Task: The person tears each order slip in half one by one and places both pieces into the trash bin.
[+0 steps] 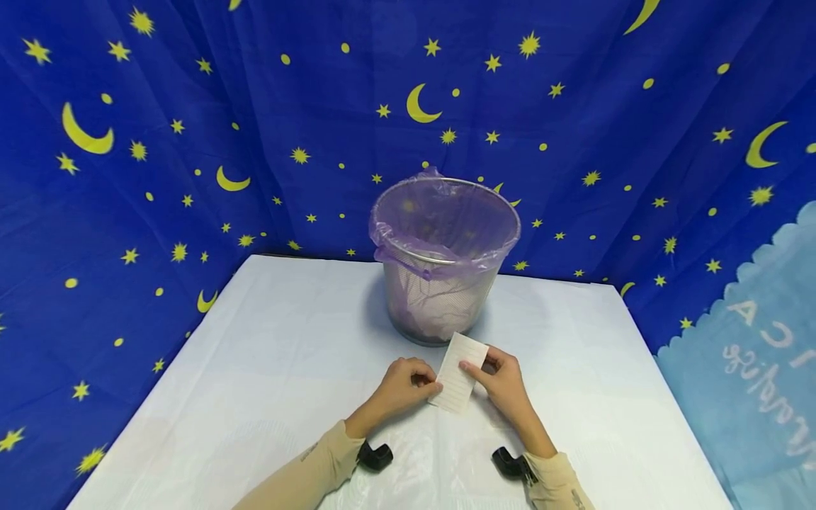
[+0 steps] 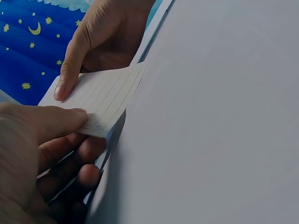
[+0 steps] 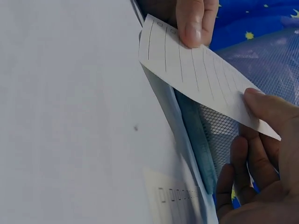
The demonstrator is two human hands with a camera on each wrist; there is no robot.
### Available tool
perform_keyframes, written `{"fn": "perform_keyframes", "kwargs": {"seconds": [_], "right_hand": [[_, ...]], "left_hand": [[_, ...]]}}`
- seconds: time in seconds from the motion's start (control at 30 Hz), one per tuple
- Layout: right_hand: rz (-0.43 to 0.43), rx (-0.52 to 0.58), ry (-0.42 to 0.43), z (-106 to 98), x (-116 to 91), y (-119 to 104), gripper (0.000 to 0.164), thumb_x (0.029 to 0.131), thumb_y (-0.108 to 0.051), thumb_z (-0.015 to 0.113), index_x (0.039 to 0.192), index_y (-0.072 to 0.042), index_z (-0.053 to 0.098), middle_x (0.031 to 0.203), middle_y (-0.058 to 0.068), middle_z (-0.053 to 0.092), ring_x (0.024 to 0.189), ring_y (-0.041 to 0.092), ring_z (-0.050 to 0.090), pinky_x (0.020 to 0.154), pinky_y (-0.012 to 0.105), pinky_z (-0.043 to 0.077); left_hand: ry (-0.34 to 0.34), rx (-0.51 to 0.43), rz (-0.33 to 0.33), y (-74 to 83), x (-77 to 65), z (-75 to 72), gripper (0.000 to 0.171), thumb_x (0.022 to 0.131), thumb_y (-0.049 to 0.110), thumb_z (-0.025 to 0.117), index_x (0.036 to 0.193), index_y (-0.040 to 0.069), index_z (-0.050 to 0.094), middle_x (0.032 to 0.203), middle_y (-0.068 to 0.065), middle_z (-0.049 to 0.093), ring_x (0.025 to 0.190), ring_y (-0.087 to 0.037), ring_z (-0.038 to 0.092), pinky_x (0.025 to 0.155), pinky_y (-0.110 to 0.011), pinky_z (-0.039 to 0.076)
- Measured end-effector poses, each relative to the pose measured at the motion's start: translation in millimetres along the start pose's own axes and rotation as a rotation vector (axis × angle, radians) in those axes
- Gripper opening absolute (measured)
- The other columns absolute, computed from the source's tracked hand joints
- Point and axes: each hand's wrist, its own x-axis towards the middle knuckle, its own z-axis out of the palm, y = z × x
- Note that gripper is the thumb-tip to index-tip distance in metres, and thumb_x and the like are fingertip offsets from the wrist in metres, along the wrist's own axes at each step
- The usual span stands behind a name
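Observation:
A small white slip of lined paper [image 1: 457,375] is held between the two hands, just in front of a wire mesh bin. My left hand [image 1: 403,386] pinches its near left edge with the thumb on top. On the opposite side, my right hand [image 1: 506,388] pinches the slip, its thumb [image 3: 264,105] lying flat on the ruled face. Ruled lines run across the paper [image 2: 100,91], and small printed boxes show along one end in the right wrist view. Faint marks show beside the left thumb [image 2: 70,119].
The mesh bin [image 1: 440,297], lined with a purple bag [image 1: 446,219], stands at the back of the white table [image 1: 306,333]. Another lined paper with boxes [image 3: 173,200] shows low in the right wrist view. Star-patterned blue cloth [image 1: 319,106] hangs around the table.

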Motion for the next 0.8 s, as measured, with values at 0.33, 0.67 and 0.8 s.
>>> {"fn": "perform_keyframes", "kwargs": {"seconds": [0.33, 0.67, 0.8], "right_hand": [[0.024, -0.028, -0.033, -2.1, -1.1, -0.4, 0.034, 0.084, -0.011, 0.090, 0.113, -0.002, 0.077, 0.095, 0.010, 0.080, 0.073, 0.010, 0.072, 0.063, 0.025, 0.057], [-0.013, -0.112, -0.209, 0.5, -2.9, -1.9, 0.036, 0.081, -0.017, 0.093, 0.112, -0.009, 0.077, 0.099, 0.010, 0.079, 0.076, 0.011, 0.071, 0.067, 0.026, 0.058], [-0.045, -0.190, -0.209, 3.5, -5.1, -3.4, 0.032, 0.082, -0.024, 0.093, 0.109, -0.019, 0.078, 0.102, 0.003, 0.078, 0.084, 0.011, 0.069, 0.076, 0.025, 0.055]], "left_hand": [[0.126, -0.112, -0.126, -2.6, 2.2, -5.9, 0.007, 0.093, 0.012, 0.080, 0.086, 0.012, 0.080, 0.083, -0.001, 0.076, 0.072, -0.003, 0.058, 0.070, -0.021, 0.050], [0.173, -0.284, -0.199, -2.4, 2.6, -10.8, 0.006, 0.094, 0.010, 0.080, 0.094, 0.004, 0.080, 0.087, -0.014, 0.075, 0.068, -0.006, 0.053, 0.064, -0.019, 0.043], [0.162, -0.285, -0.196, -2.1, 3.5, -10.4, 0.006, 0.093, 0.009, 0.080, 0.093, 0.003, 0.080, 0.085, -0.014, 0.073, 0.067, -0.008, 0.050, 0.064, -0.019, 0.040]]}}
